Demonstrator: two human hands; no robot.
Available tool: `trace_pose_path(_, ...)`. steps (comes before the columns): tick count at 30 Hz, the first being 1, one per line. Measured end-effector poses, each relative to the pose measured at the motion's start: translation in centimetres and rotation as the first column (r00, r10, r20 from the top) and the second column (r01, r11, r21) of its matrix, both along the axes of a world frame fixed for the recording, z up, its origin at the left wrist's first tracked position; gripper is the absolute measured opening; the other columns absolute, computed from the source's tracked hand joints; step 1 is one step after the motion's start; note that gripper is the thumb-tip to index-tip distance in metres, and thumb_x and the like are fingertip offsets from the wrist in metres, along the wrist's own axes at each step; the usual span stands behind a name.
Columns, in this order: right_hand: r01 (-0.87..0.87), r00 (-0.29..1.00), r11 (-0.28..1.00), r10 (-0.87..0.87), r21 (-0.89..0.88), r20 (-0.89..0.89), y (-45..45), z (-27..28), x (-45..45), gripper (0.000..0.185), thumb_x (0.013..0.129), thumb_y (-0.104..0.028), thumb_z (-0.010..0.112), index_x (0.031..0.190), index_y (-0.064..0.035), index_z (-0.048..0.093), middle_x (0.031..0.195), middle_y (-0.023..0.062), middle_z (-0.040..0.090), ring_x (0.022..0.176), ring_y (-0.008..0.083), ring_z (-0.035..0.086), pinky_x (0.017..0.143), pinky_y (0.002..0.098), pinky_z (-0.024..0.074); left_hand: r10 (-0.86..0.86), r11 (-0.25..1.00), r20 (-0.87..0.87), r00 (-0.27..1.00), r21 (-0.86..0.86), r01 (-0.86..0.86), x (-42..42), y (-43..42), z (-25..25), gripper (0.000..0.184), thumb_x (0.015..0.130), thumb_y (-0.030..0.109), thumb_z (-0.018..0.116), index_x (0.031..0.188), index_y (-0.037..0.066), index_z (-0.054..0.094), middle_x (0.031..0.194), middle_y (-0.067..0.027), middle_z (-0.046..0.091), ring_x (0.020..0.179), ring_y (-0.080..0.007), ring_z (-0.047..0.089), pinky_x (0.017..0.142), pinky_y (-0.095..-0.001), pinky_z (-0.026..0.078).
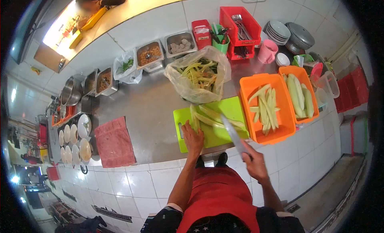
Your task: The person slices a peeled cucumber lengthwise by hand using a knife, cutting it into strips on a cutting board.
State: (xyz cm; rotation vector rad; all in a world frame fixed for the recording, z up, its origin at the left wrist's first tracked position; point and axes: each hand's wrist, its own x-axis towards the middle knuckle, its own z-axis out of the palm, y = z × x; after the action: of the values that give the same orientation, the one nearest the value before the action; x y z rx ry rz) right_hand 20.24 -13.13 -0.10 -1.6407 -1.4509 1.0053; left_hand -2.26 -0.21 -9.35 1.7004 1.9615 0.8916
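Observation:
My right hand (pixel 254 163) is wrapped round the handle of a kitchen knife (pixel 235 136). Its blade points up and left over the green cutting board (pixel 218 143), with the tip by long, pale-green vegetable pieces (pixel 212 121) that look like peeled cucumber. On the board's left half, my left hand (pixel 193 139) has its fingers at the lower end of an upright pale-green vegetable piece (pixel 195 115). Right of the board, an orange basin (pixel 250 85) holds cut strips (pixel 267 109). A second orange basin (pixel 314 109) contains whole pale-green vegetables (pixel 296 93).
Behind the board stands a plastic bag (pixel 176 77) of peelings. Metal trays of food (pixel 150 55) line the wall. Red bins (pixel 240 19) hold cutlery. A red cloth (pixel 115 143) and several bowls (pixel 85 149) lie to the left. Another person (pixel 94 3) is beyond the hatch.

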Motion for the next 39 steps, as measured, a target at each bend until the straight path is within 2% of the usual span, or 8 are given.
trace_pose_path(1,-0.010,1.000,1.000,0.010,0.001,0.004,1.1,0.4,-1.2,0.053,0.093,-0.004,0.055,0.145,-0.0110,0.045,0.100,0.0103,0.070,0.066,0.0168,0.058,0.064,0.0288,0.0507,0.010,1.000,0.004,1.000,0.001,-0.010,-0.4,-0.1,-0.5,0.064,0.079,0.011,0.069,0.134,-0.005,0.041,0.119,-0.0271,0.047,0.109,-0.0460,0.051,0.092,-0.0493,0.044)
trace_pose_path(3,-0.051,0.989,0.960,0.086,-0.274,0.120,3.5,1.2,-3.6,0.051,0.093,-0.008,0.053,0.142,-0.0199,0.048,0.127,0.0209,0.059,0.111,0.0375,0.062,0.093,0.0411,0.0495,0.016,0.998,0.002,1.000,0.062,-0.016,-1.4,0.1,-1.6,0.060,0.079,0.010,0.068,0.132,-0.003,0.044,0.117,-0.0268,0.049,0.106,-0.0456,0.053,0.089,-0.0498,0.046)
trace_pose_path(10,-0.181,0.949,0.954,0.233,-0.238,0.213,5.5,-4.0,-5.4,0.050,0.092,-0.006,0.052,0.141,-0.0176,0.050,0.128,0.0211,0.059,0.116,0.0385,0.058,0.097,0.0427,0.0463,0.044,0.997,0.042,0.998,-0.066,-0.041,-3.8,0.6,-0.8,0.049,0.079,0.011,0.068,0.123,-0.002,0.052,0.117,-0.0255,0.053,0.104,-0.0443,0.055,0.085,-0.0504,0.049)
trace_pose_path(13,-0.122,0.939,0.967,0.185,-0.224,0.290,6.4,-3.5,-4.7,0.050,0.091,-0.006,0.052,0.140,-0.0177,0.051,0.128,0.0213,0.059,0.114,0.0394,0.058,0.097,0.0440,0.0464,-0.032,0.995,0.017,0.999,-0.096,0.034,-4.9,0.9,-2.1,0.046,0.080,0.014,0.071,0.120,0.001,0.054,0.113,-0.0213,0.054,0.103,-0.0408,0.057,0.086,-0.0481,0.048)
trace_pose_path(15,-0.145,0.917,0.966,0.212,-0.213,0.337,6.6,-3.2,-5.0,0.051,0.091,-0.006,0.053,0.141,-0.0182,0.051,0.123,0.0211,0.062,0.110,0.0399,0.060,0.094,0.0453,0.0475,-0.177,0.967,-0.052,0.983,0.176,0.183,-5.5,1.7,-1.6,0.048,0.080,0.014,0.072,0.123,-0.001,0.055,0.113,-0.0212,0.054,0.102,-0.0391,0.057,0.084,-0.0462,0.049)
trace_pose_path(19,-0.240,0.809,0.961,0.277,-0.138,0.518,8.0,-2.7,-6.4,0.058,0.091,-0.006,0.054,0.145,-0.0236,0.045,0.099,0.0195,0.067,0.087,0.0390,0.065,0.076,0.0482,0.0524,-0.187,0.981,0.076,0.979,0.064,0.183,-5.6,4.1,-1.3,0.050,0.081,0.012,0.070,0.126,-0.003,0.054,0.114,-0.0234,0.054,0.104,-0.0401,0.057,0.086,-0.0462,0.048)
trace_pose_path(28,-0.373,0.759,0.924,0.247,0.090,0.602,12.7,-2.0,-6.4,0.069,0.082,0.000,0.058,0.145,-0.0232,0.045,0.098,0.0179,0.067,0.081,0.0378,0.065,0.068,0.0462,0.0524,-0.160,0.979,0.209,0.965,-0.091,0.182,-6.0,6.0,-1.3,0.042,0.079,0.007,0.068,0.119,-0.006,0.063,0.102,-0.0230,0.059,0.092,-0.0376,0.062,0.081,-0.0440,0.050)
trace_pose_path(39,-0.432,0.701,0.895,0.409,-0.110,0.584,14.7,-0.9,-6.1,0.079,0.073,0.004,0.060,0.146,-0.0218,0.044,0.103,0.0170,0.068,0.085,0.0364,0.067,0.073,0.0452,0.0548,-0.157,0.987,0.151,0.976,-0.005,0.159,-5.9,5.9,-1.8,0.041,0.078,0.009,0.070,0.117,-0.004,0.065,0.098,-0.0209,0.060,0.079,-0.0323,0.064,0.073,-0.0396,0.053)
